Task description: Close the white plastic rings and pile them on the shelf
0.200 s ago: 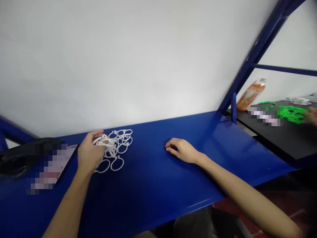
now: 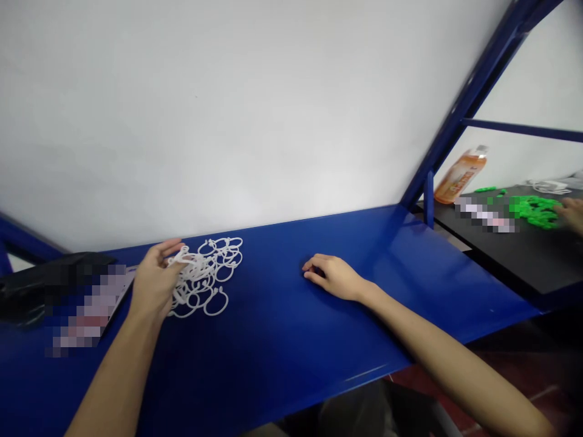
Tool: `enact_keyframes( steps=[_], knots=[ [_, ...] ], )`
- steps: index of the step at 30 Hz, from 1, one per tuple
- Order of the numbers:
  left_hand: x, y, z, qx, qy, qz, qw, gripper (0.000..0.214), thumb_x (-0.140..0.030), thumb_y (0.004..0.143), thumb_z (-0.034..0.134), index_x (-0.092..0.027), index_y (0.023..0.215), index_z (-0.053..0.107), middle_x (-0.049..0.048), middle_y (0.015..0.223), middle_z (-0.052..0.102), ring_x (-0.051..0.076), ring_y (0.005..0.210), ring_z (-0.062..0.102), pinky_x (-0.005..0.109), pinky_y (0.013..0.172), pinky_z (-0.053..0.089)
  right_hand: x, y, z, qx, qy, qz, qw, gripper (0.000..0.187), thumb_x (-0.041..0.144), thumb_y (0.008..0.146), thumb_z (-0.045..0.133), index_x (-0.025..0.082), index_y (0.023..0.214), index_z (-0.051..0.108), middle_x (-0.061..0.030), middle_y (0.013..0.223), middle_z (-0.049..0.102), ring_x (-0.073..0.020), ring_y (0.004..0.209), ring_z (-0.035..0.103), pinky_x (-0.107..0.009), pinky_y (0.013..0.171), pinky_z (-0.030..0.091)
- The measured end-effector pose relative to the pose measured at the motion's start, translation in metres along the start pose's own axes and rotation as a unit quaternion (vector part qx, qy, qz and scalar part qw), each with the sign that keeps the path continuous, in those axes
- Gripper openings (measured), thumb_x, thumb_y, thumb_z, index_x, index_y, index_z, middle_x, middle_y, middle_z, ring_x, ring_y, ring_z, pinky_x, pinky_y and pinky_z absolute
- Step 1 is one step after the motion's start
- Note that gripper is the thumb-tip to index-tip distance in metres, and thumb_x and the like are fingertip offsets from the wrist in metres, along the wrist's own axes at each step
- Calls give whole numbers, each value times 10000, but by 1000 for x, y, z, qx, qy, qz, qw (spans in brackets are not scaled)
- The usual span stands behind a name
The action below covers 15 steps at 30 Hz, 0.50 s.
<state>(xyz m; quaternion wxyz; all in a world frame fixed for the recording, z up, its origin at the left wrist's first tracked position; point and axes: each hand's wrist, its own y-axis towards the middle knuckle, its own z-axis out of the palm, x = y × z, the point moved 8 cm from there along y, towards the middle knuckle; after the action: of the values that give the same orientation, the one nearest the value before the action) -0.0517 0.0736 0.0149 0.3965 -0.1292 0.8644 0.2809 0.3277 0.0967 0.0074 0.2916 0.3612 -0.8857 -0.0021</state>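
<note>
My left hand point(image 2: 155, 279) is at the left side of the pile of white curtain rings point(image 2: 225, 273), each a thin hoop with a small eyelet. Between its thumb and fingers it grips some of the rings, raised a little over the others; how many I cannot tell. The palm hides part of the pile. My right hand point(image 2: 334, 276) rests on the blue table point(image 2: 273, 340), to the right of the rings and apart from them. Its fingers are loosely curled, with a gap to the thumb, and I see nothing in them.
A black plastic bag point(image 2: 27, 291) and a blurred-out flat object point(image 2: 93, 312) lie left. Blue frame bars point(image 2: 455, 115) rise at right. Beyond, a black table point(image 2: 505, 261) holds an orange bottle point(image 2: 461, 176) and green pieces point(image 2: 532, 211), touched by another person's hand point(image 2: 571, 212).
My left hand has drawn slightly left and back, and more rings show beside it. My right hand stays in place. The other person's hand has moved left over the green pieces.
</note>
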Motion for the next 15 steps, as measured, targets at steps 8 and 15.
enact_keyframes(
  steps=[8, 15],
  knots=[
    [-19, -7, 11, 35, 25, -14, 999, 460, -280, 821, 581, -185, 1271, 576, 116, 1290, 661, 291, 1183, 623, 491, 1044, 479, 1, 1, 2, 1, -9, -1, 1000, 135, 268, 965, 593, 201, 1041, 680, -43, 973, 691, -159, 819, 655, -290, 766, 492],
    [-21, -9, 11, 88, 148, -29, 985, 465, -424, 770, 673, -260, 1204, 659, 86, 1217, 698, 332, 1180, 621, 505, 1022, 477, 4, 1, 1, 9, -15, -2, 1000, 135, 266, 965, 598, 195, 1051, 674, -44, 982, 686, -160, 835, 656, -291, 778, 494]
  ],
)
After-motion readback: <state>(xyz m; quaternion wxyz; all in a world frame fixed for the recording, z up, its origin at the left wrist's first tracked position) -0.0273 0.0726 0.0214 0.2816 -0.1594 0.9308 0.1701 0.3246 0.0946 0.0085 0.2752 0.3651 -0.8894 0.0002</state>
